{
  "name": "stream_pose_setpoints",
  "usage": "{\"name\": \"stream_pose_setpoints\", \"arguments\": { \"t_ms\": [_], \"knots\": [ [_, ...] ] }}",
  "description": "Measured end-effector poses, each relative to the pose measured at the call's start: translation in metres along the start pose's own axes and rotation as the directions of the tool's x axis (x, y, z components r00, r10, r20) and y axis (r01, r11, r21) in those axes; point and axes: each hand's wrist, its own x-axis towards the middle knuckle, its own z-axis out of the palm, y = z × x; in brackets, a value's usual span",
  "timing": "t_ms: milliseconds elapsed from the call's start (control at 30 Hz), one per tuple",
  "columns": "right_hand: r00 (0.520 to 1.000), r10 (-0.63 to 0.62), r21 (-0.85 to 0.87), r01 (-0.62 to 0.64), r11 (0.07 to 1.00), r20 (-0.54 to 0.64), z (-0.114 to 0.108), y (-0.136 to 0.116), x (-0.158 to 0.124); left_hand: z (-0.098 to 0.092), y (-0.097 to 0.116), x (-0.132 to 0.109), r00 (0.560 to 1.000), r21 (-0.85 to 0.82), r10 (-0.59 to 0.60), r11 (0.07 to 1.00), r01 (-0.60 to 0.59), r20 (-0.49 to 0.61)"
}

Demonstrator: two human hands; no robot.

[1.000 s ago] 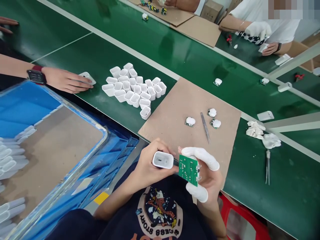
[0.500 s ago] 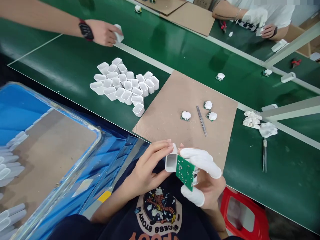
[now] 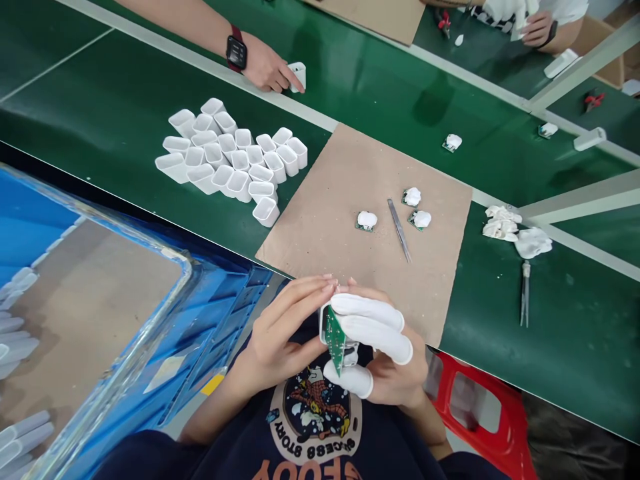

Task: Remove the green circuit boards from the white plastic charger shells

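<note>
Since the earlier frame, the green board (image 3: 334, 339) has turned more edge-on at the white casing (image 3: 323, 325), and a co-worker's hand (image 3: 267, 67) has shifted right on the far side. Near the cardboard's (image 3: 310, 233) near edge, the right hand (image 3: 393, 353) pinches the board and the left hand (image 3: 283, 333) grips the casing. Fitting them together seems in hand, calling next for edges aligned with the opening.
</note>
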Motion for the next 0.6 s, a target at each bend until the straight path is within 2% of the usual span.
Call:
{"name": "stream_pose_setpoints", "arguments": {
  "t_ms": [233, 433, 600],
  "knots": [
    [0.999, 0.034, -0.03, -0.035, 0.999, -0.025, 0.003, 0.004, -0.008, 0.0, -0.002, 0.0, 0.999, 0.04, -0.035, 0.999, 0.035, 0.006],
    [0.998, 0.016, -0.091, -0.021, 0.996, -0.061, 0.005, 0.008, -0.009, 0.003, -0.004, 0.001, 0.999, 0.035, -0.036, 0.999, 0.036, 0.019],
    [0.997, 0.027, -0.063, -0.032, 0.997, -0.078, 0.006, 0.011, -0.011, 0.005, -0.004, 0.002, 0.995, 0.046, -0.087, 0.995, 0.085, 0.04]
  ]
}}
